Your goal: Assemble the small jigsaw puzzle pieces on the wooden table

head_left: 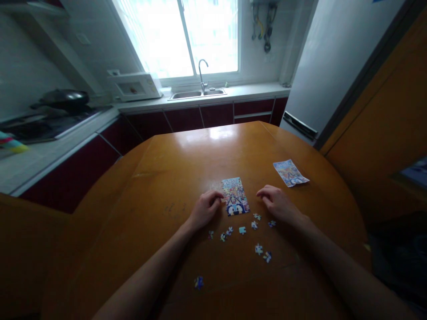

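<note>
A colourful, nearly rectangular jigsaw puzzle [235, 195] lies flat on the wooden table, with a blue cartoon face at its near edge. My left hand [207, 208] rests at its left side, fingers loosely bent, fingertips at the puzzle's edge. To the right of the puzzle, apart from it, lies my right hand [275, 203] with its fingers reaching left and nothing visible in them. Several loose pieces are scattered nearer me, among them a light-blue piece [242, 230], a pale piece [259, 249] and a dark-blue piece [199, 282] off to the near left.
A creased printed sheet [290, 172] with a similar picture lies at the right of the table [173, 173]. Beyond stand a counter with a sink [187, 94], a white microwave [135, 86], a stove with a wok [66, 98] and a tall fridge [333, 58].
</note>
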`<state>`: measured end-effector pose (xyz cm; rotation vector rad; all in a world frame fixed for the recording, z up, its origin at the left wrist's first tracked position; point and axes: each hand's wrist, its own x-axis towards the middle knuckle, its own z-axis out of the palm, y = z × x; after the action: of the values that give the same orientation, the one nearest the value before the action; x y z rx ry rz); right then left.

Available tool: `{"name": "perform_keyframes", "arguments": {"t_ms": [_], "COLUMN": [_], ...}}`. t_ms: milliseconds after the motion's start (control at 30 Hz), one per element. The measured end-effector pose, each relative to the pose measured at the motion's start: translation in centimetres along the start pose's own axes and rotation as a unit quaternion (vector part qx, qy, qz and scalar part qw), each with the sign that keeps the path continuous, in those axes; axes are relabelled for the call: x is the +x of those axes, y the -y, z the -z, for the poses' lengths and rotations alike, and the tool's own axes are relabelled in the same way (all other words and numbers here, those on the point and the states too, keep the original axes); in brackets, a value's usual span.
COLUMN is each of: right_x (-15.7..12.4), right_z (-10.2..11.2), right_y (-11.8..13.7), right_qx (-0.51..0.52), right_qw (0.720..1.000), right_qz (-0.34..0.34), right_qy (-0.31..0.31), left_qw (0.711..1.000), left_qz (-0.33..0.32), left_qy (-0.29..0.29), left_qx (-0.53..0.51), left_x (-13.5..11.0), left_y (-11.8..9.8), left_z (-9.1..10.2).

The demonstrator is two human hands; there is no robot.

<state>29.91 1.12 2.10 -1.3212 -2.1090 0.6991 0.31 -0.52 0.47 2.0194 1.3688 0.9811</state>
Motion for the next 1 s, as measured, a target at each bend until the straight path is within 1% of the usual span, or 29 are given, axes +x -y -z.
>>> {"name": "perform_keyframes", "arguments": {"t_ms": [233,500,733,900,1000], "right_x": [-0.11,-0.19,-0.44,-0.46,-0.45], "right_z": [0.24,0.48,0.02,-0.19,-0.11], "right_y": [0.16,0.20,0.22,0.37,0.40], "right_qx": [0.009,0.009,0.010,0.013,0.013], "right_qw": [1.000,0.999,0.999,0.999,0.999], "right_qz": [0.000,0.005,0.001,0.000,0.001], "right_qy": [-0.023,-0.050,-0.048,-0.034,-0.043], "left_qw": [1.000,1.000,0.999,0.999,0.999], "left_qz": [0.003,0.011,0.022,0.023,0.023], "left_qy": [0.001,-0.005,-0.012,-0.005,-0.005], "left_qx": [0.002,-0.021,-0.028,-0.027,-0.025], "left_x": [-0.02,-0.07,-0.12,-0.09,-0.12], "left_y": [0.24,-0.03,-0.02,0.01,-0.04], "left_z": [-0.08,-0.10,-0.24,-0.15,-0.08]}}
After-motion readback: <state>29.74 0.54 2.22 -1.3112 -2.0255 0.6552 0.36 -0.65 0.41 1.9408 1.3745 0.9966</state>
